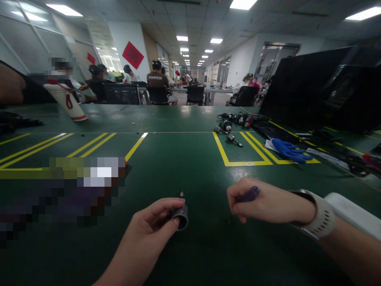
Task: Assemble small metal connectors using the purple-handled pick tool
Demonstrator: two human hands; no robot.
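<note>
Between the thumb and fingers of my left hand (154, 222) is a small grey metal housing (183, 212), round and hollow. Its open end faces me, and a thin shaft sticks out of the far end. To the right, my right hand (253, 202) is closed around a screwdriver (250, 194) with a see-through purple handle. The handle's end shows above the fist; the blade is mostly hidden and dim near the tabletop. The two hands are apart, both low over the green table (190, 159).
Two similar metal parts (234, 140) and several power-tool pieces (238, 118) lie at the back right. Beside them are a blue glove (290, 151) and a large black box (309, 87). A white cup (67, 101) stands far left. People sit at desks beyond.
</note>
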